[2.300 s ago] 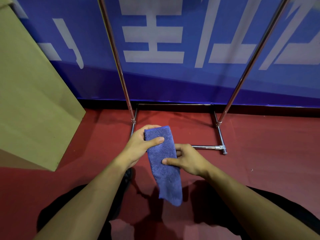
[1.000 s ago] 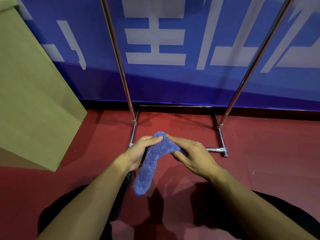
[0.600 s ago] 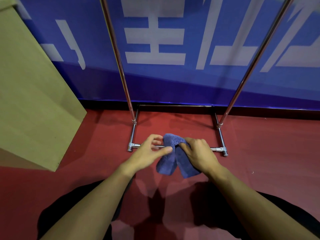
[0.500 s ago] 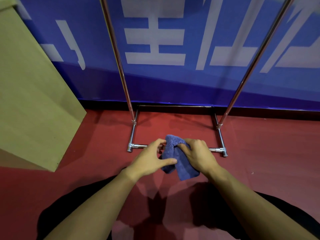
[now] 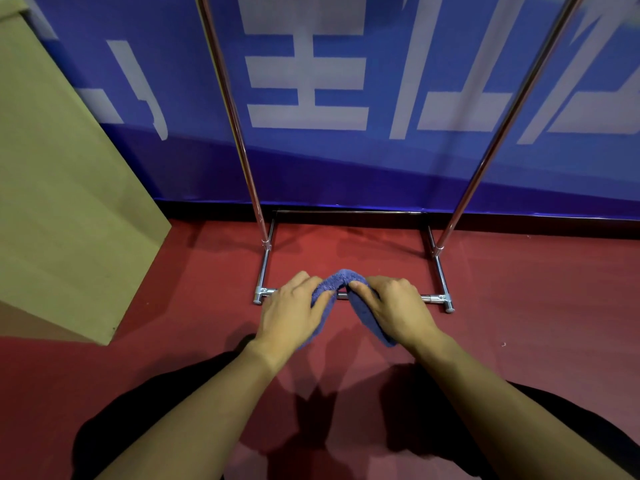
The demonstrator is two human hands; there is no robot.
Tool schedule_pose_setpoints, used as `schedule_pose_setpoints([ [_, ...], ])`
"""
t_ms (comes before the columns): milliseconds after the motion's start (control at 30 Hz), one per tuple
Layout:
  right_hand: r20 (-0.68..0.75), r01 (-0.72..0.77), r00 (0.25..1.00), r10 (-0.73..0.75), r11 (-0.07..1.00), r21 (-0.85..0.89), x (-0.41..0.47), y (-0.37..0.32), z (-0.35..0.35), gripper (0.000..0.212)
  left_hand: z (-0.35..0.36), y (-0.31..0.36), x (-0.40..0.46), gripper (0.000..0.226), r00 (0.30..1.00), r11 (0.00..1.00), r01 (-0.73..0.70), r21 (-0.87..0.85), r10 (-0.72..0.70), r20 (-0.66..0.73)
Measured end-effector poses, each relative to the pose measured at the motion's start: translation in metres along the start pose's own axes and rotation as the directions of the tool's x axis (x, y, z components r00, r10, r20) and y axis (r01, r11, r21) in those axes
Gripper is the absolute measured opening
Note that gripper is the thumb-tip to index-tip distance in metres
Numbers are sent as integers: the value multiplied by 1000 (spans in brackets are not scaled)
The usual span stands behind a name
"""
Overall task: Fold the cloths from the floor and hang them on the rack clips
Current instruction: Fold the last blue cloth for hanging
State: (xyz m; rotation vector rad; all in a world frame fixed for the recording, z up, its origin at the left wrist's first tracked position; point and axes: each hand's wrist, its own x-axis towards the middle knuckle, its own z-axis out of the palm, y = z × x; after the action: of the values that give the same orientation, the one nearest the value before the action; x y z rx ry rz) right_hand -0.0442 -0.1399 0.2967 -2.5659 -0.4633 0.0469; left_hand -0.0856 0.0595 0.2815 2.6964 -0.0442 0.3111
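Folding step, near the chrome tube rack (image 5: 349, 297).
Left hand (image 5: 292, 315) and right hand (image 5: 394, 308) each gripped the blue terry cloth (image 5: 343, 277), doubled over; clipping likely followed.

Both hands (image 5: 343, 313) grip folded blue cloth (image 5: 341, 279) before rack (image 5: 437, 285).

Counted: 1 blue cloth (image 5: 341, 280), 2 hands, the left hand (image 5: 291, 313) and the right hand (image 5: 398, 310), 1 metal rack (image 5: 263, 294) with 2 upright poles, 1 cardboard box (image 5: 69, 202), 1 blue banner (image 5: 415, 98).
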Motion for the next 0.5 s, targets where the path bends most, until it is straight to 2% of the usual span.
schedule_pose_setpoints([
  [100, -42, 89, 995, -94, 989, -116, -4, -5, 3, 39, 0, 2, 0, 23, 994, 982, -9, 189, 29, -105],
  [167, -69, 64, 995, -72, 991, -120, -7, -11, 5, 41, -1, 7, 0, 34, 994, 984, 45, 172, -27, -108],
  [200, -72, 24, 997, -31, 995, -99, -8, -14, 7, 41, 0, 10, 0, 39, 993, 989, 100, 108, -92, -76],
  [267, -40, -61, 997, 61, 998, -12, -9, -21, 10, 40, 5, 16, 0, 40, 972, 962, 235, -137, -234, 24],
  [333, 20, -116, 993, 114, 980, 162, -9, -25, 16, 34, 10, 21, -1, 31, 939, 836, 343, -428, -291, 183],
  [433, 93, -173, 985, 146, 882, 439, -8, -26, 26, 32, 16, 24, -3, 28, 892, 662, 429, -615, -203, 404],
  [500, 142, -212, 977, 159, 788, 578, -8, -23, 31, 32, 19, 24, -6, 38, 872, 556, 459, -693, -134, 470],
])
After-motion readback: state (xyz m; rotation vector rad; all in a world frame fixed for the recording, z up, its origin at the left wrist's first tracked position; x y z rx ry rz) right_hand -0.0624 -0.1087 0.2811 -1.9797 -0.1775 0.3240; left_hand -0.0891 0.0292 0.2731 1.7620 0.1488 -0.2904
